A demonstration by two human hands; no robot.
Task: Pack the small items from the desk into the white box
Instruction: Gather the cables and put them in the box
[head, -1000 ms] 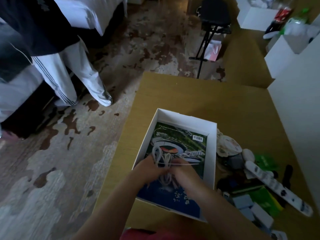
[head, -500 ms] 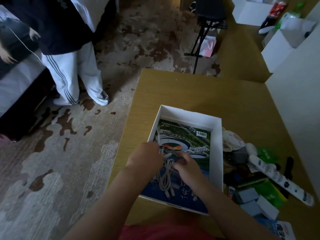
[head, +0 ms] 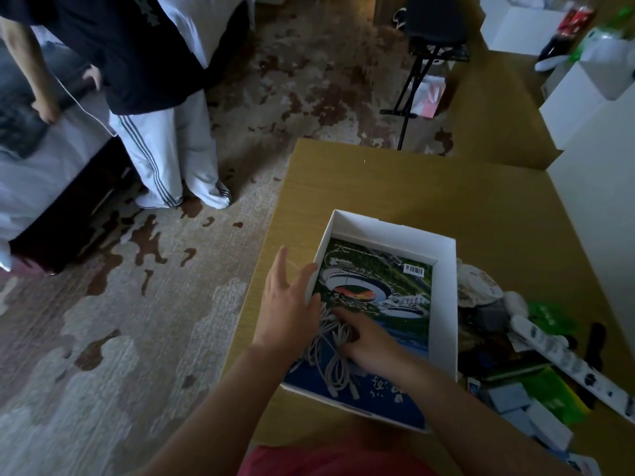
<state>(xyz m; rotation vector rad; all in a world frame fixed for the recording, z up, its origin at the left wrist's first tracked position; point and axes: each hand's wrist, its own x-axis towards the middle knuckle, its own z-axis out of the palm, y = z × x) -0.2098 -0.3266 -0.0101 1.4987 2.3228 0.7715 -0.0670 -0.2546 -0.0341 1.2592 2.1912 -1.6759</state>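
The white box lies on the wooden desk, with a printed picture of a stadium lining its bottom. A bundle of white cable lies in the box's near left corner. My right hand rests on the cable with its fingers stretched over it. My left hand hovers over the box's left wall with its fingers spread and holds nothing. A heap of small items lies on the desk to the right of the box, among them a white power strip and small grey boxes.
A person in a dark top and white striped trousers stands by a bed at the left. A black stand is on the patterned carpet beyond the desk. White boxes and a white wall are on the right.
Both hands held the cable bundle above the box, then lowered it into the near left corner. My left hand has let go and opened to the left; my right stays on the cable.
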